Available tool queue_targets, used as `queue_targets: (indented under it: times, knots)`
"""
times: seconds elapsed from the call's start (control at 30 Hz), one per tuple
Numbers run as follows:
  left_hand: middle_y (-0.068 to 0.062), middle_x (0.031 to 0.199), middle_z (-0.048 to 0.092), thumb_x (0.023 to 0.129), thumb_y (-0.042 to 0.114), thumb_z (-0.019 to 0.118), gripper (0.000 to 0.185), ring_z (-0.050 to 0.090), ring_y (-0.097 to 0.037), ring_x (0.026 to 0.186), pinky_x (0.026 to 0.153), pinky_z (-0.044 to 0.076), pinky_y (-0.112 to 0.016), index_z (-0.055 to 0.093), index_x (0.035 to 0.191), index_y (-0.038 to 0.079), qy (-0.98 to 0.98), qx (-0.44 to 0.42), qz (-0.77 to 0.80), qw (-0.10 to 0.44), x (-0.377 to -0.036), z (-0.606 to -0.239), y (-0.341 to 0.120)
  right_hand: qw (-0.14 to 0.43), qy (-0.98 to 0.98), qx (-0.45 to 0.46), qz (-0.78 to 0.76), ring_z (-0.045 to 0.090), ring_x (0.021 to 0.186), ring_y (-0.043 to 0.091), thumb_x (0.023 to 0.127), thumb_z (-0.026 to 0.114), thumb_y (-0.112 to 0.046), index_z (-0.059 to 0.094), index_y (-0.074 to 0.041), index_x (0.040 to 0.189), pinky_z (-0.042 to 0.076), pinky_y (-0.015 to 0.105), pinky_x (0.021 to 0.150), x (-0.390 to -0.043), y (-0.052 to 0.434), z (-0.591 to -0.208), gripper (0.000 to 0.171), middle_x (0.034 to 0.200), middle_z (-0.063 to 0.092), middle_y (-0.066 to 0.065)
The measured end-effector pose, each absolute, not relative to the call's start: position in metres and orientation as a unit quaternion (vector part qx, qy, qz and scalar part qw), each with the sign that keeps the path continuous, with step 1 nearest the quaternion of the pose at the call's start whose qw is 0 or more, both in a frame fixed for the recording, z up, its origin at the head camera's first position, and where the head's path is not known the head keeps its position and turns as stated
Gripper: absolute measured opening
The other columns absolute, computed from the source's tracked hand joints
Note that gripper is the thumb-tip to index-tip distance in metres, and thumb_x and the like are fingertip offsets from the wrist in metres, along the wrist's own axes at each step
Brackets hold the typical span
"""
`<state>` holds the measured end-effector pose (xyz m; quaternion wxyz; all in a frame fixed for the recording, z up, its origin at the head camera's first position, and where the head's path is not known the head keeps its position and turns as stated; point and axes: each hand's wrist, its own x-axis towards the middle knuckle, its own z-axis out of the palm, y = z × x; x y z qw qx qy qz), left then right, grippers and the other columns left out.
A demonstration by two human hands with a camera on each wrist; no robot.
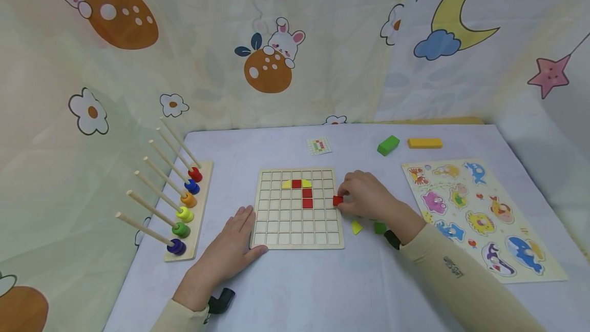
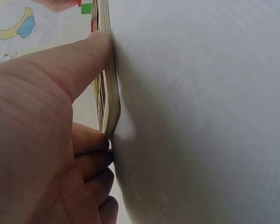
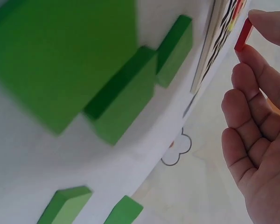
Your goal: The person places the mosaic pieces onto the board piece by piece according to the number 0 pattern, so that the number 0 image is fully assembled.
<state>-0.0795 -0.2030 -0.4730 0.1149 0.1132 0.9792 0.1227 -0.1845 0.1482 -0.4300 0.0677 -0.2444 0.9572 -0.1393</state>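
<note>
A wooden grid board (image 1: 278, 227) lies on the white table, with a few red tiles (image 1: 307, 203) and yellow corner-cut tiles (image 1: 287, 184) set in its upper squares. The left hand (image 1: 232, 242) rests beside the board's lower left corner, its thumb against the board's edge (image 2: 113, 88) in the left wrist view. Between thumb and index finger the right hand (image 1: 366, 196) pinches a small red tile (image 3: 244, 35), held at the board's right edge. Below that hand lie a yellow tile (image 1: 356, 227) and green tiles (image 1: 380, 228), partly covered by it.
On the left stands a peg rack (image 1: 203, 209) with coloured rings on slanting pegs. A sticker-like picture board (image 1: 461, 168) lies at right. Toward the back are a small pattern card (image 1: 319, 146), a green block (image 1: 388, 145) and a yellow block (image 1: 425, 143). A printed curtain (image 1: 322, 76) hangs behind.
</note>
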Motion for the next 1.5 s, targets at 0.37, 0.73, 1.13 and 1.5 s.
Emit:
queue_targets:
  times: [0.37,0.73,1.13,1.5]
  knots:
    - [-0.013,0.176,0.019,0.095,0.060,0.069,0.100,0.014,-0.032,0.165,0.132,0.023,-0.052,0.025,0.166,0.005,0.980,0.118,0.120,0.110,-0.080,-0.474,-0.203,0.067,0.953,-0.262,-0.137,0.053,0.089,0.016,0.085,0.083,-0.029,0.082,-0.017,0.096,0.048,0.037,0.087,-0.184,0.126,-0.430,0.016,0.090,0.066,-0.005]
    - [-0.013,0.176,0.019,0.094,0.059,0.070,0.101,0.014,-0.032,0.165,0.132,0.023,-0.052,0.025,0.166,0.004,0.980,0.117,0.117,0.108,-0.082,-0.474,-0.204,0.065,0.945,-0.302,-0.107,0.052,0.085,0.014,0.084,0.085,-0.033,0.083,-0.018,0.092,0.049,0.036,0.087,-0.184,0.096,-0.433,0.018,0.084,0.064,-0.007]
    - [-0.014,0.175,0.021,0.093,0.058,0.072,0.101,0.016,-0.033,0.164,0.132,0.024,-0.053,0.027,0.165,0.004,0.980,0.116,0.120,0.106,-0.080,-0.473,-0.203,0.068,0.939,-0.319,-0.104,0.053,0.083,0.012,0.084,0.085,-0.030,0.081,-0.018,0.084,0.049,0.034,0.085,-0.183,0.079,-0.437,0.012,0.082,0.063,-0.008]
    - [-0.013,0.176,0.019,0.093,0.059,0.071,0.102,0.014,-0.033,0.165,0.132,0.023,-0.053,0.025,0.166,0.004,0.980,0.113,0.121,0.112,-0.080,-0.474,-0.202,0.072,0.938,-0.316,-0.119,0.054,0.084,0.012,0.082,0.087,-0.023,0.079,-0.019,0.079,0.049,0.036,0.092,-0.180,0.073,-0.441,0.009,0.080,0.064,-0.009]
